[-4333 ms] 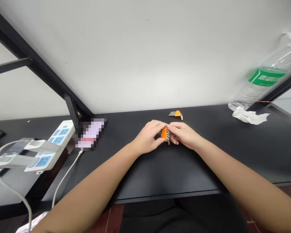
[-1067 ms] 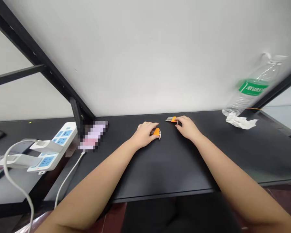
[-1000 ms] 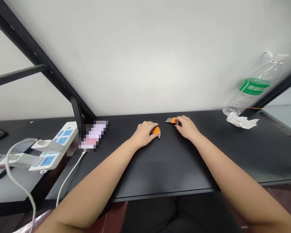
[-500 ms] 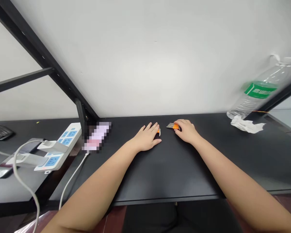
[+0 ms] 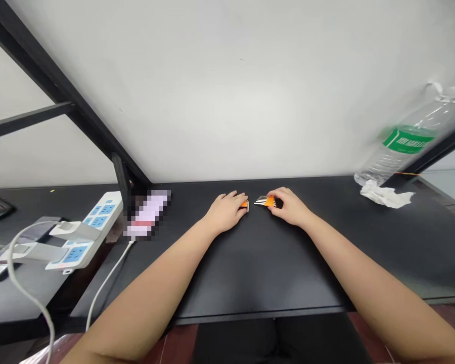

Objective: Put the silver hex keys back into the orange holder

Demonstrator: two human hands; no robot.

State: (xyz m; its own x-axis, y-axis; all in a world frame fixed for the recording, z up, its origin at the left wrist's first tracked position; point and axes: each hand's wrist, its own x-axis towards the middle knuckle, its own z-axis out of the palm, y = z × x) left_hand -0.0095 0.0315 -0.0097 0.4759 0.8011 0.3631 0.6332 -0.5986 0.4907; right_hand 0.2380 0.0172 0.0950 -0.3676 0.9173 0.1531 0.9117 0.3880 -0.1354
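Two small hex key sets in orange holders lie near the back of the black desk (image 5: 258, 263). My left hand (image 5: 226, 211) rests palm down over one hex key set (image 5: 244, 204), fingers stretched flat, and only the set's orange end shows at the fingertips. My right hand (image 5: 290, 206) pinches the orange holder of the other hex key set (image 5: 265, 201), whose metal keys point left toward my left hand. The two sets sit a few centimetres apart.
A white power strip (image 5: 81, 232) with blue sockets, plugs and white cables lies at the left. A blurred-out pink object (image 5: 147, 213) sits beside a black frame post (image 5: 122, 184). A clear plastic bottle (image 5: 405, 139) with a green label and a crumpled tissue (image 5: 384, 194) stand at the far right.
Earlier both hands held one set together. Then my left hand laid it on the desk and flattened over it, while my right hand took the far set and drew it nearer.
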